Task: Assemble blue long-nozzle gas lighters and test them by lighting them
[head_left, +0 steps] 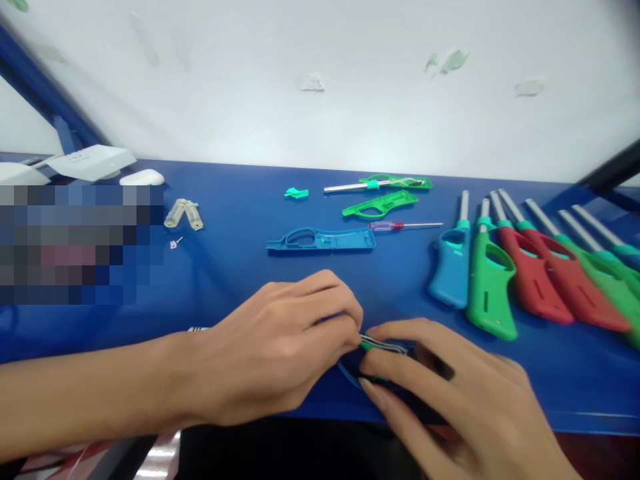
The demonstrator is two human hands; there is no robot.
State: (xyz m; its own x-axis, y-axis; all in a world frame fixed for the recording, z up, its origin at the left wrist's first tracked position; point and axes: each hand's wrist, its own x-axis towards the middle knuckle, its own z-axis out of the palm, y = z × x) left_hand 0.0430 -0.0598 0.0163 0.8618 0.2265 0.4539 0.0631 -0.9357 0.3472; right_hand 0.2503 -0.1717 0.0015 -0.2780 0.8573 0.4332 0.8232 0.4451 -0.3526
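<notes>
Near the front edge of the blue table, my left hand (280, 340) is closed, its fingers pressed together over the left end of a small assembly with wires (385, 345). Blue plastic shows beneath that hand; the rest of the part is hidden. My right hand (450, 387) curls its fingers and thumb around the right end of the same assembly. Just beyond the hands lies a blue casing half (330, 240), open side up. Behind it are a screwdriver (395, 227), a green casing half (383, 205) and a green half holding a metal tube (350, 188).
Several assembled lighters (493, 287) in blue, green and red lie at the right. Two clear pieces (185, 215) and a small pink part (175, 244) are at the left. A turquoise piece (297, 193) lies at the back, before a white wall (250, 120).
</notes>
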